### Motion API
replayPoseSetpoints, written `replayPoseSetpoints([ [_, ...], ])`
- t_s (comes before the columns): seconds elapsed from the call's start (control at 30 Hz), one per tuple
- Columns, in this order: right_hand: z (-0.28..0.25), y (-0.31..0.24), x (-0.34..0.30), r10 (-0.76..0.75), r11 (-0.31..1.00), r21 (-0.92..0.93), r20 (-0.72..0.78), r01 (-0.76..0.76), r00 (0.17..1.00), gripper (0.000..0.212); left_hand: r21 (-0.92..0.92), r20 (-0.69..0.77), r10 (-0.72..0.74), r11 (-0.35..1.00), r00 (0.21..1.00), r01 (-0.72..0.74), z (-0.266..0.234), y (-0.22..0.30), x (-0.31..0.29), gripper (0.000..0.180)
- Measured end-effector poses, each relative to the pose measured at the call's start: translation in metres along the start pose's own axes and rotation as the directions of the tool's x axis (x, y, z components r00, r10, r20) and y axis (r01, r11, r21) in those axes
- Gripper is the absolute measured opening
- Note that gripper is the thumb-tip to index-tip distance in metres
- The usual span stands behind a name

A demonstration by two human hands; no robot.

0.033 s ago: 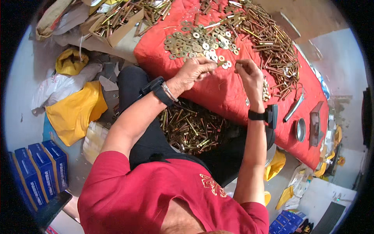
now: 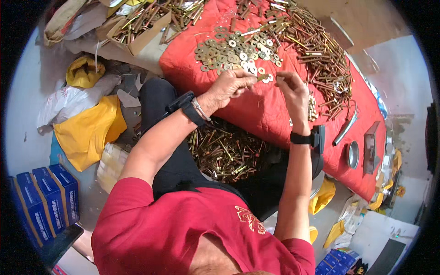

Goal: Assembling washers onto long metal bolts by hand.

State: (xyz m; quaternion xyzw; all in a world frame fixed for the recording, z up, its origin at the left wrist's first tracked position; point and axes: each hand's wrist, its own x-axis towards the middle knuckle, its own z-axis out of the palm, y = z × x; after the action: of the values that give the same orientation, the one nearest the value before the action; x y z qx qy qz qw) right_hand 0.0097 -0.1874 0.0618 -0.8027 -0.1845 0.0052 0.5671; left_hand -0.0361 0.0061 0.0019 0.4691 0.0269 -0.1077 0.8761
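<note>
My left hand (image 2: 234, 86) is closed in a pinch on a short brass-coloured metal rod (image 2: 262, 77), which points toward my other hand. My right hand (image 2: 293, 87) has its thumb and fingers pressed together just right of the rod's end; whatever they hold is too small to make out. Both hands hover over the near part of a red cloth (image 2: 256, 107). Just beyond them lies a spread of flat round washers (image 2: 222, 50), dull brass and silver. A heap of metal rods or tubes (image 2: 327, 64) curves along the right side.
Below the cloth, between my legs, sits a pile of bolts (image 2: 227, 153). A cardboard box (image 2: 149, 34) of metal rods stands at far left. On the right lie a grey-handled tool (image 2: 346, 130), a metal bowl (image 2: 352, 154) and a metal block (image 2: 370, 149). Blue boxes (image 2: 48, 197) are stacked lower left.
</note>
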Motion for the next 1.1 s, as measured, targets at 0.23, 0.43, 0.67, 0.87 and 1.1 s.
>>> replayPoseSetpoints([
  [0.23,0.015,-0.003,-0.004,-0.228,0.973,0.058,0.041,0.225,0.973,0.012,-0.07,0.101,-0.047,0.996,0.994,0.054,-0.003,0.003,-0.005,0.008],
  [0.43,0.005,-0.025,-0.003,-0.093,0.935,-0.324,0.164,0.143,0.982,0.011,-0.028,0.132,-0.06,0.998,0.989,0.064,0.0,0.012,-0.006,0.01],
  [0.67,0.006,-0.026,-0.001,0.109,0.922,-0.387,0.203,-0.022,0.973,0.023,-0.039,0.169,-0.075,0.996,0.983,0.082,-0.008,0.013,0.0,0.011],
  [0.87,0.01,-0.018,0.0,-0.075,0.984,-0.145,0.177,0.101,0.981,0.008,-0.123,0.241,-0.099,0.984,0.966,0.131,-0.015,0.012,0.002,0.011],
  [1.1,0.009,-0.015,-0.003,-0.222,0.953,-0.173,0.158,0.248,0.962,0.008,-0.227,0.3,-0.228,0.926,0.927,0.301,-0.008,0.01,0.0,0.023],
])
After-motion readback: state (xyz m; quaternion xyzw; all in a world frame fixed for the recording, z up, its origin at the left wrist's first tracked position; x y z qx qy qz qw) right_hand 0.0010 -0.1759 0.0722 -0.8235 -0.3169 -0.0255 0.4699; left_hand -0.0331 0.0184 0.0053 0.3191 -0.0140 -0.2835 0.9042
